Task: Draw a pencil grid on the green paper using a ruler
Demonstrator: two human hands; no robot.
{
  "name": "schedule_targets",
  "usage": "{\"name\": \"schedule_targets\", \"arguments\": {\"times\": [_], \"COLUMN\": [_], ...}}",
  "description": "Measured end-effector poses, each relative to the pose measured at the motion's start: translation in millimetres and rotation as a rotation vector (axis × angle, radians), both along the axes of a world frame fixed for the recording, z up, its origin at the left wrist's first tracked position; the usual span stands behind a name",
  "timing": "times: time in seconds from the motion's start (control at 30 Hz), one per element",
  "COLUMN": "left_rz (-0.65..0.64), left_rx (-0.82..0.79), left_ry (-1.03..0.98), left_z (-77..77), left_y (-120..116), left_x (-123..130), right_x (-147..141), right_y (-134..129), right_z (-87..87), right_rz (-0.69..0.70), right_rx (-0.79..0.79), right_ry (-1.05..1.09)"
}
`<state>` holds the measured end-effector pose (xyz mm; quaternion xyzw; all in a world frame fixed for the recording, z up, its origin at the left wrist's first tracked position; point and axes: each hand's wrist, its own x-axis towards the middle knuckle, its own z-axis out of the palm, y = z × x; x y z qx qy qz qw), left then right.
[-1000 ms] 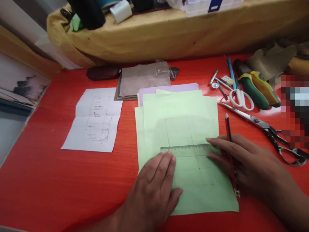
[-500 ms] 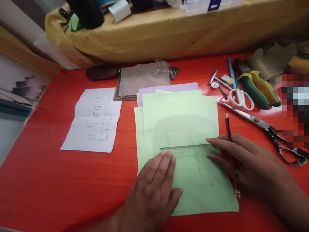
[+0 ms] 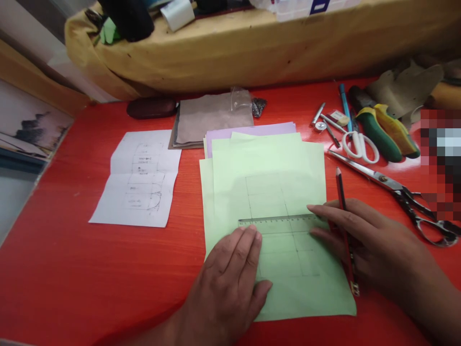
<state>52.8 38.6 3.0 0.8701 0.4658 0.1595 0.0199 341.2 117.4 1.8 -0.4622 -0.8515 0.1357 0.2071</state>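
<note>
On a light green paper sheet (image 3: 288, 300) with a pencilled grid of lines lies a clear ruler (image 3: 277, 226), set crosswise over the drawing. My left hand (image 3: 234, 274) rests flat on the sheet, its fingertips pressing the ruler's lower edge near the left end. A dark red and black pencil (image 3: 345, 226) is tucked among the fingers of my right hand (image 3: 370, 240), tip pointing away from me. The index finger and thumb of that hand reach to the ruler's right end. More green sheets and a purple sheet (image 3: 252, 130) lie underneath.
To the left lies a folded white sketch (image 3: 144, 192). Large shears (image 3: 385, 179), white-handled scissors (image 3: 360, 146) and green-yellow pliers (image 3: 385, 129) lie at right. Behind are grey-brown material pieces (image 3: 212, 117), a dark case (image 3: 151, 107) and a cloth-covered ledge (image 3: 234, 62).
Both hands, the ruler and the pencil keep their places. Only the camera view has shifted very slightly.
</note>
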Motion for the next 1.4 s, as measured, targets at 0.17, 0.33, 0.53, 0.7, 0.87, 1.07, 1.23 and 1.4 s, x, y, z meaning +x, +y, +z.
{"name": "schedule_targets", "arguments": {"times": [0.17, 0.33, 0.53, 0.7, 0.87, 1.07, 1.23, 1.4], "left_rz": [0.005, 0.003, -0.001, -0.004, -0.003, -0.001, -0.006, 0.006], "left_rx": [-0.002, 0.002, 0.003, 0.007, 0.000, 0.003, -0.002, -0.003], "left_ry": [0.000, -0.005, 0.015, 0.024, 0.007, 0.011, 0.013, -0.005], "left_z": [0.1, 0.5, 1.1, 1.5, 0.3, 0.3, 0.4, -0.4], "left_y": [0.1, 0.3, 0.3, 0.5, 0.1, -0.1, 0.0, -0.2], "left_x": [0.3, -0.1, -0.5, -0.9, -0.7, 0.0, -0.2, 0.3], "right_x": [-0.6, -1.1, -0.2, -0.9, -0.9, -0.3, -1.7, -2.8], "right_y": [0.4, 1.4, 0.6, 0.7, 0.3, 0.0, 1.0, 0.9], "right_z": [0.2, 0.1, -0.5, 0.4, -0.2, -0.7, 0.8, 1.1], "right_rz": [-0.013, -0.001, -0.002, 0.000, -0.008, -0.007, -0.006, -0.024], "right_rx": [-0.023, 0.002, -0.006, -0.010, -0.007, -0.008, -0.004, -0.026], "right_ry": [-0.001, 0.007, -0.005, -0.008, 0.006, -0.005, 0.019, 0.034]}}
